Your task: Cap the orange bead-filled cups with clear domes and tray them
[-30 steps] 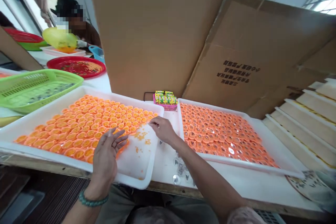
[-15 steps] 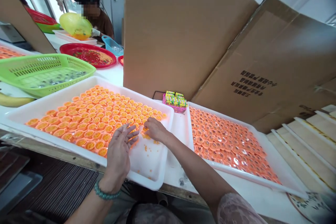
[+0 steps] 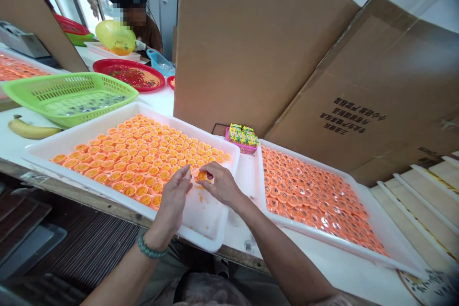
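Note:
In the head view, my right hand pinches a small orange cup between thumb and fingers, just above the tray. Close to its left is my left hand, thumb and fingers drawn together; a pale bit seems to show at the tips, too small to name. Both hands are over the right part of a white tray. Rows of orange cups with yellow filling cover most of that tray. Small yellow crumbs lie on its bare floor near my hands.
A second white tray on the right holds clear-topped orange pieces. Behind stand a pink basket of small yellow packets and cardboard sheets. A green basket, a banana and a red tray are left; a person sits beyond.
My right hand has lifted an orange cup from the tray's right part. My left hand has closed its spread fingers and come nearer to it. The view has shifted slightly.

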The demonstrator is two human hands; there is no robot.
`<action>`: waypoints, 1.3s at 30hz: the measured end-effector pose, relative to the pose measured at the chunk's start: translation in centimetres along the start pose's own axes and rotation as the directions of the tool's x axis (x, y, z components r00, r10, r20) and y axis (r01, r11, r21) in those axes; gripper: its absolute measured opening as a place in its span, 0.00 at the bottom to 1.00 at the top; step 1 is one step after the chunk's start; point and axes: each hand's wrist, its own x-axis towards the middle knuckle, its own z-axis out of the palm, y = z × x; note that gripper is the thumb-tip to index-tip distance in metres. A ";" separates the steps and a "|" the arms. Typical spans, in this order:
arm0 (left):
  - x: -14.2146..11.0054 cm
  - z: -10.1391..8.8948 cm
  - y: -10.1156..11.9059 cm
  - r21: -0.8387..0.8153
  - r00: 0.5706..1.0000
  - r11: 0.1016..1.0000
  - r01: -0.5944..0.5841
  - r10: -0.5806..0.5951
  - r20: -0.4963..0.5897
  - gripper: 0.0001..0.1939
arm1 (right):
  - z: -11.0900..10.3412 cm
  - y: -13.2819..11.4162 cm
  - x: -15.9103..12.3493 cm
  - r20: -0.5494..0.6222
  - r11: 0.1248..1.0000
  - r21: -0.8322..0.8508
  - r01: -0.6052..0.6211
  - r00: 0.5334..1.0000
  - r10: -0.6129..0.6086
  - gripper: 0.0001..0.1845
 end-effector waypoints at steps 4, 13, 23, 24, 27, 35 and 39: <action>0.0 -0.2 0.4 -0.061 0.945 0.979 0.195 -0.170 0.279 0.13 | 0.0 -1.5 -1.8 -0.136 0.994 0.108 0.028 0.991 -0.013 0.11; -0.1 -0.3 0.8 -0.046 0.914 0.972 0.232 -0.202 0.353 0.09 | 1.3 -1.3 -4.3 -0.314 0.995 0.067 0.068 0.949 -0.043 0.12; 0.0 -0.2 1.2 -0.105 0.904 0.937 0.332 -0.285 0.320 0.05 | 0.2 -1.8 -5.1 -0.502 0.994 0.087 0.068 0.865 -0.016 0.04; 0.1 -0.2 1.2 -0.108 0.902 0.932 0.345 -0.297 0.314 0.04 | 0.0 -1.6 -5.4 -0.485 0.998 0.063 0.029 0.874 0.005 0.03; 0.1 -0.1 1.3 -0.072 0.895 0.928 0.366 -0.330 0.299 0.04 | 0.0 -1.2 -6.3 -0.372 0.998 -0.043 -0.044 0.928 0.025 0.04; 0.0 0.4 1.3 0.032 0.930 0.949 0.315 -0.315 0.189 0.06 | -2.7 1.1 -7.5 -0.425 0.975 -0.062 -0.215 0.889 0.169 0.12; -0.1 0.5 1.4 0.123 0.941 0.952 0.280 -0.298 0.160 0.06 | -3.3 3.9 -8.7 -0.383 0.853 -0.226 -0.471 0.848 0.367 0.16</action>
